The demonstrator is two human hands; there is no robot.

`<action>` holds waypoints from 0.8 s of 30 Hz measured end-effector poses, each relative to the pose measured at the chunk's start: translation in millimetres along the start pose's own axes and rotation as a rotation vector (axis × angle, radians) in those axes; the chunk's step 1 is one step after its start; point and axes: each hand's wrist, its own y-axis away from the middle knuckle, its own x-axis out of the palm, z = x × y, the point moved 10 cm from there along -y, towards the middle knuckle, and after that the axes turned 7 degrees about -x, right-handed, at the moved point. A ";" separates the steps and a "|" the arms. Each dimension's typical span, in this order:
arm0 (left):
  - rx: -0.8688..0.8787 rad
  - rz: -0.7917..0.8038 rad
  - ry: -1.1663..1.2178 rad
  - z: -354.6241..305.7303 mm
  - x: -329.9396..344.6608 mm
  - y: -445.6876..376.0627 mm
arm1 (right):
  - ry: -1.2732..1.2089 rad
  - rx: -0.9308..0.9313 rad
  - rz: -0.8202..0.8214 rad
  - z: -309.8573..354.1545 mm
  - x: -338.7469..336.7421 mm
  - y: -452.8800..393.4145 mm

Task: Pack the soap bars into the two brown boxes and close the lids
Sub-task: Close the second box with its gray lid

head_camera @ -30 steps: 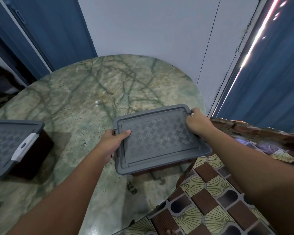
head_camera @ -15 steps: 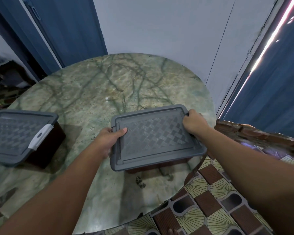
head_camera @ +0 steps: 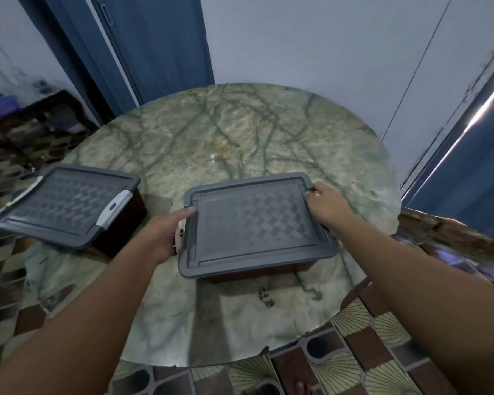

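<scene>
Lid [head_camera: 254, 220] flat between both sets of fingers, long axis hand to hand; left hand [head_camera: 161, 235] curled on latch end, right hand [head_camera: 327, 206] gripping far corner.

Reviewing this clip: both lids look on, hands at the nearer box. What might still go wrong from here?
1. The left hand covers the pale latch on the near box's lid; whether it is snapped shut cannot be told, so the lid may stay loose.
2. The right hand has its grip on the far corner; uneven pressing could seat the lid crookedly.
3. The second box overhangs the table edge and could tip.
</scene>
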 end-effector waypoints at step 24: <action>-0.208 -0.004 -0.010 3.0 -8.1 -9.9 | -0.108 0.100 -0.111 -11.3 -4.7 11.6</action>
